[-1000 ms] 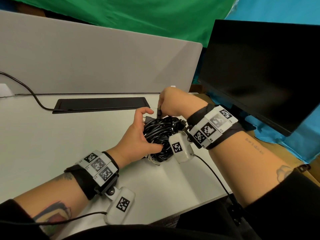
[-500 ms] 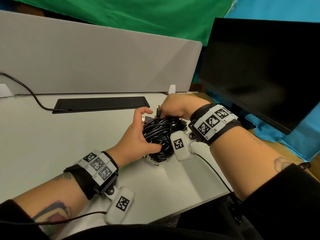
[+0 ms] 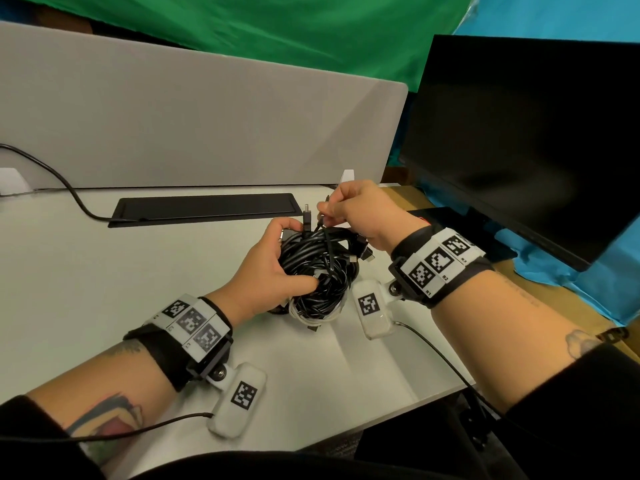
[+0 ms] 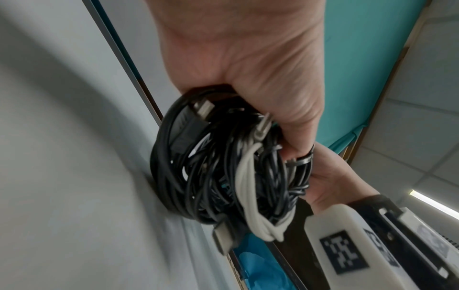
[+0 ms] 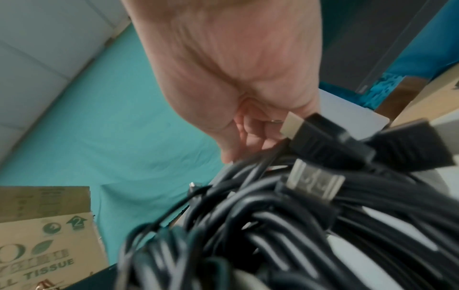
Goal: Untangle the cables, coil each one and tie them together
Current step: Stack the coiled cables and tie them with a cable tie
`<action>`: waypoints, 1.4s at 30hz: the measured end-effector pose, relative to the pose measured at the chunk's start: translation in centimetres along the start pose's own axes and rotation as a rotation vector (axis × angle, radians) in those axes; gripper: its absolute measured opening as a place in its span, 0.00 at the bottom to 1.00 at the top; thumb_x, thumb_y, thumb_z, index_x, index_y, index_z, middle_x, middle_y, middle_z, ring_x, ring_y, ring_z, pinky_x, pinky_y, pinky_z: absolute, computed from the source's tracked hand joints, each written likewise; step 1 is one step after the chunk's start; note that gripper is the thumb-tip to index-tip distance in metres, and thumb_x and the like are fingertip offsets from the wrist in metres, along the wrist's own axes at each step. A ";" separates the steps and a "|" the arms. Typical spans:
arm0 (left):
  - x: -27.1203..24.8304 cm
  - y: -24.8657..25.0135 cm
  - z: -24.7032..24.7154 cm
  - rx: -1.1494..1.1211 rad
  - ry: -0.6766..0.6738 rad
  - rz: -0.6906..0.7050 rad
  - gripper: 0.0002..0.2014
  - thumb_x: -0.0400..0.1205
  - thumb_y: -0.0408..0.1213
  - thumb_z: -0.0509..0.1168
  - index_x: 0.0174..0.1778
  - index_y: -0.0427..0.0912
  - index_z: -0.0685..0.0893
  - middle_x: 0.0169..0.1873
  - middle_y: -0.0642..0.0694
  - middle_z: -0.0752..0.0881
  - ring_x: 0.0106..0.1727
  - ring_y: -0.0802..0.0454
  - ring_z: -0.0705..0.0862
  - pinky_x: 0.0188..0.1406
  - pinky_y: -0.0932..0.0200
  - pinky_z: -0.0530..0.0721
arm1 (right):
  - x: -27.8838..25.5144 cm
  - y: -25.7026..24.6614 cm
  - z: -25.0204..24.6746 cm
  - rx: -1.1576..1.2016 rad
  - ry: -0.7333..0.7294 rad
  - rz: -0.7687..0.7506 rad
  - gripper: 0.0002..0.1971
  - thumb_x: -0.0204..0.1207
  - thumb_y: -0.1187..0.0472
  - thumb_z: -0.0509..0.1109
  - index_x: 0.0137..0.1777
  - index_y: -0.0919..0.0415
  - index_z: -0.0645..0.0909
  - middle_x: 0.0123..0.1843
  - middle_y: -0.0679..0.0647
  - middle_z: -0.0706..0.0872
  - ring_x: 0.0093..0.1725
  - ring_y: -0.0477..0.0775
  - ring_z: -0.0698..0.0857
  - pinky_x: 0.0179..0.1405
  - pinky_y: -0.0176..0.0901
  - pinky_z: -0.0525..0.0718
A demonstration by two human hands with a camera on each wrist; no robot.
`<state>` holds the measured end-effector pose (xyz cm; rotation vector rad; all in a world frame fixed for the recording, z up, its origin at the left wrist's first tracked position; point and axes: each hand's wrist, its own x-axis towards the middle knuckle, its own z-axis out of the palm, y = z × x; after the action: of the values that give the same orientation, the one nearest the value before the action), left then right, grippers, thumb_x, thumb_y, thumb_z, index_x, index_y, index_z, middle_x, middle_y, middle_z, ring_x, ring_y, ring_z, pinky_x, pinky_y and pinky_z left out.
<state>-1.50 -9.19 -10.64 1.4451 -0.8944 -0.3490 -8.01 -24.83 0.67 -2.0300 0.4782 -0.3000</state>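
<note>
White desk point(image 3: 86, 289) under cable bundle point(image 3: 318, 271), black tray point(image 3: 204, 208).

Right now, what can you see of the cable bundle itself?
The cable bundle is a dense, roughly round tangle of mostly black cables with one white cable looped through its lower part. Several connectors stick out, some with metal tips. It sits at the desk surface; whether it rests on it is unclear. The left hand grips its side, while the right hand pinches a thin black strand above it.
</note>
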 end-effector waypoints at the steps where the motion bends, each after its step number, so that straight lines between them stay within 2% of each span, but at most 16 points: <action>1: 0.1 0.0 -0.2 -0.005 -0.006 -0.012 0.34 0.62 0.37 0.78 0.61 0.60 0.72 0.48 0.52 0.91 0.47 0.49 0.92 0.47 0.55 0.89 | -0.1 0.1 0.1 0.034 0.011 -0.022 0.11 0.82 0.66 0.71 0.38 0.63 0.76 0.37 0.56 0.87 0.34 0.48 0.87 0.26 0.23 0.79; 5: 0.1 0.2 -0.6 -0.034 -0.024 -0.049 0.33 0.62 0.40 0.77 0.62 0.59 0.72 0.45 0.58 0.91 0.45 0.54 0.91 0.45 0.58 0.88 | -0.5 0.3 0.3 0.202 0.080 -0.055 0.06 0.85 0.68 0.66 0.45 0.65 0.75 0.40 0.61 0.86 0.32 0.50 0.86 0.25 0.28 0.81; 8: 0.0 0.5 -0.7 -0.040 -0.047 -0.066 0.34 0.62 0.42 0.77 0.63 0.59 0.72 0.45 0.58 0.91 0.44 0.55 0.91 0.43 0.61 0.87 | -0.5 0.4 0.1 0.322 0.145 -0.012 0.02 0.87 0.66 0.63 0.53 0.63 0.73 0.43 0.61 0.85 0.34 0.52 0.89 0.37 0.45 0.93; 9: 0.0 0.6 -0.7 -0.042 -0.052 -0.070 0.34 0.63 0.43 0.77 0.63 0.60 0.72 0.45 0.58 0.91 0.44 0.56 0.91 0.43 0.61 0.87 | -0.5 0.4 0.0 0.367 0.163 0.014 0.02 0.88 0.65 0.62 0.54 0.62 0.72 0.43 0.60 0.85 0.34 0.53 0.90 0.42 0.53 0.92; 11: 0.0 0.6 -0.7 -0.051 -0.048 -0.078 0.35 0.62 0.43 0.78 0.64 0.59 0.72 0.45 0.57 0.91 0.45 0.55 0.91 0.43 0.60 0.87 | -0.5 0.2 -0.1 0.440 0.177 0.033 0.02 0.89 0.65 0.61 0.54 0.62 0.71 0.43 0.61 0.84 0.35 0.55 0.92 0.44 0.58 0.91; 14: 0.3 0.5 -0.4 -0.029 -0.026 -0.092 0.36 0.60 0.44 0.79 0.63 0.59 0.72 0.47 0.57 0.90 0.47 0.54 0.91 0.48 0.57 0.86 | -0.9 -0.4 -0.1 0.388 0.192 -0.051 0.02 0.89 0.66 0.60 0.53 0.62 0.70 0.41 0.60 0.84 0.35 0.57 0.90 0.40 0.56 0.91; 17: 0.8 0.3 -0.3 0.009 0.025 -0.121 0.36 0.57 0.46 0.78 0.61 0.60 0.72 0.51 0.52 0.89 0.51 0.50 0.90 0.56 0.47 0.88 | -1.8 -1.5 -0.2 0.300 0.168 -0.203 0.03 0.88 0.68 0.61 0.52 0.63 0.71 0.37 0.60 0.82 0.33 0.57 0.88 0.36 0.53 0.91; 19: 0.9 0.2 -0.3 0.019 0.056 -0.140 0.36 0.56 0.47 0.78 0.59 0.59 0.72 0.51 0.50 0.89 0.52 0.49 0.90 0.60 0.44 0.87 | -2.7 -2.3 -0.2 0.241 0.119 -0.282 0.02 0.87 0.69 0.63 0.52 0.65 0.72 0.37 0.63 0.82 0.32 0.59 0.87 0.38 0.57 0.91; 23: 0.7 0.6 -0.4 0.013 0.057 -0.149 0.37 0.55 0.45 0.78 0.61 0.55 0.74 0.48 0.51 0.88 0.44 0.53 0.89 0.54 0.47 0.88 | -4.2 -3.1 -0.1 0.209 0.029 -0.371 0.02 0.85 0.71 0.64 0.51 0.67 0.73 0.38 0.70 0.80 0.34 0.66 0.85 0.38 0.63 0.90; 25: 0.5 1.0 -0.5 -0.002 -0.005 -0.134 0.37 0.59 0.38 0.78 0.66 0.52 0.76 0.49 0.49 0.88 0.46 0.52 0.89 0.52 0.49 0.88 | -4.1 -3.1 -0.6 0.228 0.056 -0.364 0.02 0.85 0.70 0.65 0.52 0.67 0.74 0.38 0.70 0.81 0.33 0.66 0.86 0.37 0.62 0.90; 28: 0.2 1.7 -0.8 -0.024 -0.144 -0.104 0.33 0.67 0.25 0.73 0.68 0.52 0.80 0.52 0.47 0.90 0.51 0.52 0.89 0.51 0.59 0.86 | -3.2 -2.2 -1.7 0.285 0.144 -0.307 0.02 0.86 0.69 0.64 0.52 0.66 0.74 0.39 0.68 0.82 0.31 0.59 0.88 0.33 0.59 0.91; 31: 0.1 2.3 -1.1 -0.027 -0.219 -0.106 0.35 0.67 0.22 0.73 0.71 0.49 0.79 0.53 0.50 0.91 0.54 0.55 0.89 0.51 0.64 0.84 | -1.8 -0.8 -2.1 0.264 0.198 -0.260 0.03 0.85 0.69 0.65 0.50 0.65 0.74 0.36 0.64 0.83 0.28 0.54 0.88 0.27 0.50 0.91; 33: 0.0 2.5 -1.2 -0.024 -0.270 -0.108 0.35 0.67 0.21 0.72 0.72 0.44 0.79 0.53 0.50 0.91 0.54 0.55 0.89 0.52 0.64 0.84 | -1.0 0.1 -1.9 0.251 0.217 -0.229 0.05 0.85 0.70 0.66 0.47 0.64 0.74 0.33 0.62 0.83 0.25 0.50 0.85 0.25 0.44 0.88; 35: -0.1 2.6 -1.2 -0.019 -0.310 -0.103 0.33 0.68 0.19 0.72 0.70 0.42 0.80 0.52 0.49 0.90 0.53 0.54 0.89 0.52 0.62 0.85 | -0.5 0.8 -1.6 0.257 0.237 -0.182 0.05 0.85 0.70 0.66 0.47 0.64 0.74 0.33 0.63 0.82 0.22 0.49 0.83 0.25 0.43 0.87; 38: 0.0 2.5 -0.8 -0.013 -0.275 -0.128 0.29 0.70 0.19 0.72 0.68 0.41 0.81 0.48 0.47 0.90 0.49 0.53 0.88 0.50 0.60 0.84 | -0.2 1.1 -1.7 0.304 0.293 -0.147 0.04 0.85 0.70 0.65 0.49 0.63 0.73 0.35 0.64 0.81 0.23 0.50 0.83 0.25 0.44 0.87; 42: 0.6 2.0 -0.6 -0.014 -0.112 -0.194 0.28 0.65 0.32 0.75 0.64 0.47 0.84 0.44 0.50 0.90 0.44 0.54 0.88 0.48 0.58 0.86 | -1.1 -0.2 -2.3 0.370 0.227 -0.282 0.04 0.86 0.69 0.65 0.50 0.64 0.74 0.35 0.64 0.83 0.28 0.56 0.86 0.30 0.49 0.91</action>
<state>-1.34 -8.89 -8.52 1.5145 -0.8409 -0.5849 -9.86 -25.98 1.94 -1.7038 0.2486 -0.7412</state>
